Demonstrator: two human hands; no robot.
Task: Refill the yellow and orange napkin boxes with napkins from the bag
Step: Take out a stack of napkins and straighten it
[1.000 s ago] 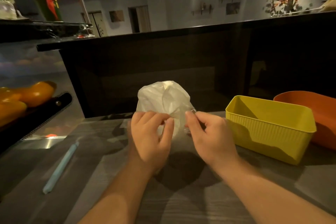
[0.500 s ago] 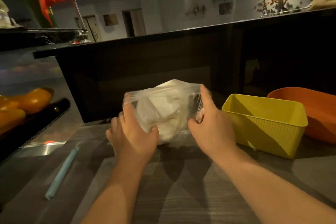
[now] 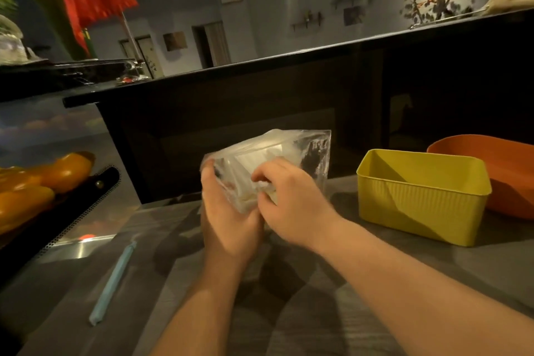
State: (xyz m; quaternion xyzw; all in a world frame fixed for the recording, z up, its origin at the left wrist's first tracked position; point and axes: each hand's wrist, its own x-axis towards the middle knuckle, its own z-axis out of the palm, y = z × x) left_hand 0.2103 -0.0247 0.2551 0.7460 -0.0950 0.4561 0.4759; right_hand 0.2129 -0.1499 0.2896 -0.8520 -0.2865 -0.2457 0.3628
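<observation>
Head view, centre of frame. Clear plastic bag (image 3: 291, 150) is held just above the grey table (image 3: 289, 315), white napkins (image 3: 260, 157) visible through the film. Left hand (image 3: 228, 222) is wrapped round the bag's lower left side, fingers curled onto the plastic. Right hand (image 3: 294, 202) is set against the near face, fingertips bunched and pinching the film; whether a napkin edge is also caught cannot be told.

Yellow box (image 3: 419, 199) stands at right of frame, apart from the bag, interior seen bare. Orange box (image 3: 500, 173) stands behind it at the far right edge, touching or nearly so; its inside is only partly seen.

Lower left: blue stick (image 3: 114, 280) lies on the table. Left edge: yellow peppers (image 3: 43, 179).

Step judged: bag being opened, no napkin yet out. Refill not begun.

Next move, judged: the mouth is to be parted with both hands, then a stack drawn out by the right hand while the bag is steadied by the left. Thin film may slip or tear; a firm, even pull is called for.
</observation>
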